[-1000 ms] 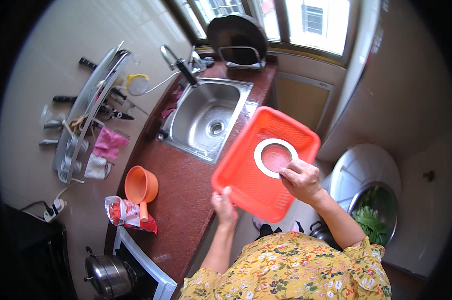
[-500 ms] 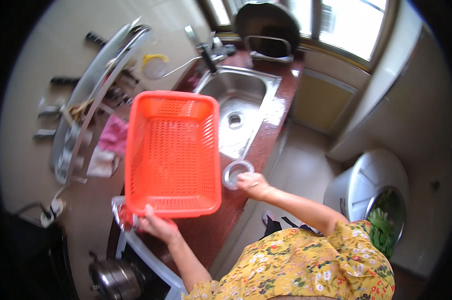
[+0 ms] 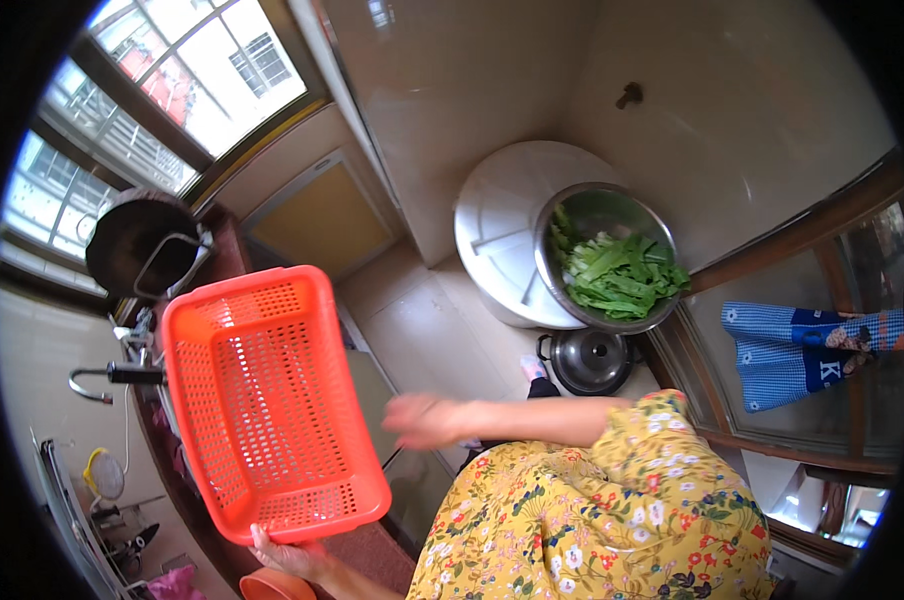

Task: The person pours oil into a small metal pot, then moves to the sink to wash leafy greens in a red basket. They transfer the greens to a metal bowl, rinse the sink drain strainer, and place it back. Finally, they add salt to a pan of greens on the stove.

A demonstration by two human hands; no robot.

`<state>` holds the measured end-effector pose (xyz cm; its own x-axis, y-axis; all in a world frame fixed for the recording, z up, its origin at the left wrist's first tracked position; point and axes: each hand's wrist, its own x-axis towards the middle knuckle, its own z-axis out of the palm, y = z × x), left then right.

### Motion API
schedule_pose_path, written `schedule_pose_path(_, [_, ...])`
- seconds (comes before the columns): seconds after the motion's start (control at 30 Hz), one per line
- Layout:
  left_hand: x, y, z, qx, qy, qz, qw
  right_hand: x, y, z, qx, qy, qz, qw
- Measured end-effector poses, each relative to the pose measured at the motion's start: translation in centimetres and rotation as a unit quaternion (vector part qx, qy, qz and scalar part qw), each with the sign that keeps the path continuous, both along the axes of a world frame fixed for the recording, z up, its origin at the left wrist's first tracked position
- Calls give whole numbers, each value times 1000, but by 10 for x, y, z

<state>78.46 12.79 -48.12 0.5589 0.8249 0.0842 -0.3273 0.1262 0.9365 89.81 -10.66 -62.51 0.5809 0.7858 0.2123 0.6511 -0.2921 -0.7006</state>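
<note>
A: What was held, and how was the grip formed?

B: The basket [image 3: 272, 400] was gripped at its near short rim by the left hand [image 3: 290, 553], the fingers curled under the edge and closed on it. The basket was held tilted, its open side turned up, and nothing was seen inside it. The right hand [image 3: 427, 420] was blurred and seemed loosely open with nothing in it; its exact spread could not be told. It was held apart from the basket, just off the basket's right rim.

A: How much of the work appeared done?

B: The basket was judged to be lifted free and carried, not yet set down anywhere. No greens had been put into it.

A: What was found around the grip?

B: Well beyond the right hand, a steel bowl [image 3: 572, 215] of greens [image 3: 617, 272] was seen resting on a white round lid [image 3: 502, 240]. A pot lid [image 3: 590, 360] lay nearer, below the bowl. Past the basket's far rim, a dark wok [image 3: 137, 240] and a tap [image 3: 122, 374] were seen. Nothing was seen barring the way between the basket and the bowl.
</note>
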Motion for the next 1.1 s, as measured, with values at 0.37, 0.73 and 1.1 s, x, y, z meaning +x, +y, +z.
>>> schedule_pose_path(0.37, [93, -157, -49, -31, 63, -148, 986, 119, -438, -41, -425, 214, -346, 809])
schedule_pose_path(0.73, [122, -234, -44, -31, 93, -154, 983, 94, -419, -55, -547, 272, -275, 742])
schedule_pose_path(1.1, [149, -244, -51, -23, 99, -143, 984, 81, -418, -89, -510, 207, -365, 751])
